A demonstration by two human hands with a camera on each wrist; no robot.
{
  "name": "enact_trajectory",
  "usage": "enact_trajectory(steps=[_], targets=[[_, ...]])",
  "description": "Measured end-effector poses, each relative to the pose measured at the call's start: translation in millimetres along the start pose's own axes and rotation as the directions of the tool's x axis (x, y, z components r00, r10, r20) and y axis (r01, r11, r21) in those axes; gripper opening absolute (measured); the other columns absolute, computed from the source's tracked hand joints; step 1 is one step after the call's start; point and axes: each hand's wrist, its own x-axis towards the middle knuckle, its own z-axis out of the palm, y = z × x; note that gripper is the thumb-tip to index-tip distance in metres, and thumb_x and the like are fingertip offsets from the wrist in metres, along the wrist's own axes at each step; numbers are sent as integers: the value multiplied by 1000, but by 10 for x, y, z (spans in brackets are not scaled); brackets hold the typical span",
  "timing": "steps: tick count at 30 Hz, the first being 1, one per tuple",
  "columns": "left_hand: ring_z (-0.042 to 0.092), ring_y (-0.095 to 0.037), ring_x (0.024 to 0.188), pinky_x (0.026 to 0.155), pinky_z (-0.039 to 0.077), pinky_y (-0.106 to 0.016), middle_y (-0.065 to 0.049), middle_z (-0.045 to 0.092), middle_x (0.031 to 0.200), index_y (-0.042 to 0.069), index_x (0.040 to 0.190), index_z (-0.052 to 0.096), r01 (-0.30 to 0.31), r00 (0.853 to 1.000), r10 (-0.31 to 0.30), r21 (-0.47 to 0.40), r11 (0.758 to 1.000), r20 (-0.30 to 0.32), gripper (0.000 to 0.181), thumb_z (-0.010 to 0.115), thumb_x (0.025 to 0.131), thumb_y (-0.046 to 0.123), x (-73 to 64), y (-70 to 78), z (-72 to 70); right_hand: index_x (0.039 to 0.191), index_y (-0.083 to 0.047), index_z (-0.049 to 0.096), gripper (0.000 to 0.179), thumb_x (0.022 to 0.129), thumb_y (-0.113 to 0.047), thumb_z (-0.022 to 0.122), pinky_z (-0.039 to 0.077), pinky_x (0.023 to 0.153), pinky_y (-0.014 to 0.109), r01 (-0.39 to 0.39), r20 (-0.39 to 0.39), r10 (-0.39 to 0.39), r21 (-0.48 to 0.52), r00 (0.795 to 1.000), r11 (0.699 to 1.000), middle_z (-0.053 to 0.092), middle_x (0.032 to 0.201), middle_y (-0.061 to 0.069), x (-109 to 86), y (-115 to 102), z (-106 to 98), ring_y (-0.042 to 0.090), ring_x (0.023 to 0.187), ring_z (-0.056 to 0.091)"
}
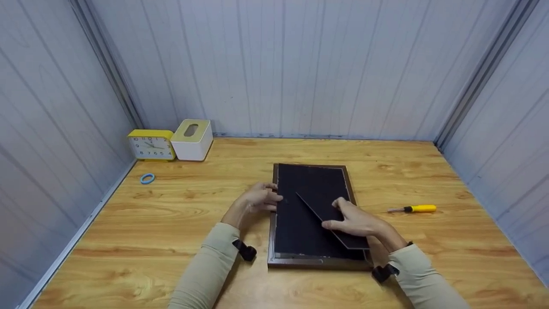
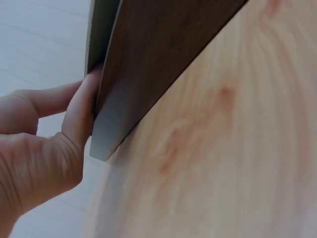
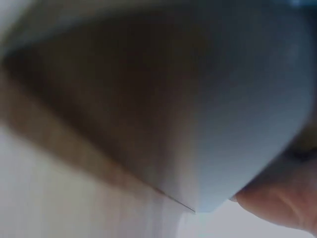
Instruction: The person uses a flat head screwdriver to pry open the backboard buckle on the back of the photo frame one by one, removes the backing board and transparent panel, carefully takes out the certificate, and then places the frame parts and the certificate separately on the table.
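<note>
In the head view, a brown frame (image 1: 317, 265) is laid flat on the table (image 1: 206, 189), with open wood left between its far edge and the back wall (image 1: 274, 86). A black backing board (image 1: 309, 180) is set over it, and a strip of rim is left showing along the near and right edges. A black flap (image 1: 354, 243), tilted up from the board, is held by the right hand (image 1: 356, 219). The left hand (image 1: 257, 198) is placed at the frame's left edge. A short stretch of table is left before a yellow-handled screwdriver (image 1: 422, 208) at the right; a wider one, before a blue ring (image 1: 146, 182) at the left. Farther back, a yellow clock (image 1: 152, 148) is stood beside a white box (image 1: 191, 148), its lid pierced by an oval opening; its contents cannot be made out.

In the left wrist view, a fingertip is tucked between the frame's side and a thin board edge; whether that edge is pinched cannot be told.

In the right wrist view, much is blurred; a fingertip is seen beside a large grey surface.
</note>
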Motion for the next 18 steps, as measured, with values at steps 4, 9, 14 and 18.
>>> enact_trajectory(steps=[4,9,14,18], targets=[[69,-26,95,84,57,-40,-22,64,120,-4,148,37,3,1000,-3,-73,997,4,58,61,95,-3,0,-22,3,143,-1,40,74,95,-52,63,42,97,51,57,74,-59,24,995,998,50,130,19,-47,29,-92,32,118,50],[70,-24,88,79,58,-39,-15,70,102,-1,140,41,-14,1000,17,-153,988,21,47,57,96,-7,15,-13,-2,158,-11,29,81,94,-40,70,44,83,40,195,111,-201,56,973,979,48,122,14,-121,156,-269,26,99,49],[70,-21,82,72,58,-34,-11,71,90,1,129,45,-21,999,13,-239,971,-34,38,55,95,-11,22,-3,-62,158,-20,34,80,91,-36,75,45,71,29,170,58,-179,129,982,977,43,117,18,-164,273,-380,22,86,48],[69,-20,83,73,58,-33,-11,70,91,2,131,45,-45,996,19,-284,958,-92,41,55,94,-12,16,6,-104,156,-21,39,73,93,-32,74,52,67,31,109,3,-114,242,994,964,47,128,20,-160,350,-380,25,86,60]])
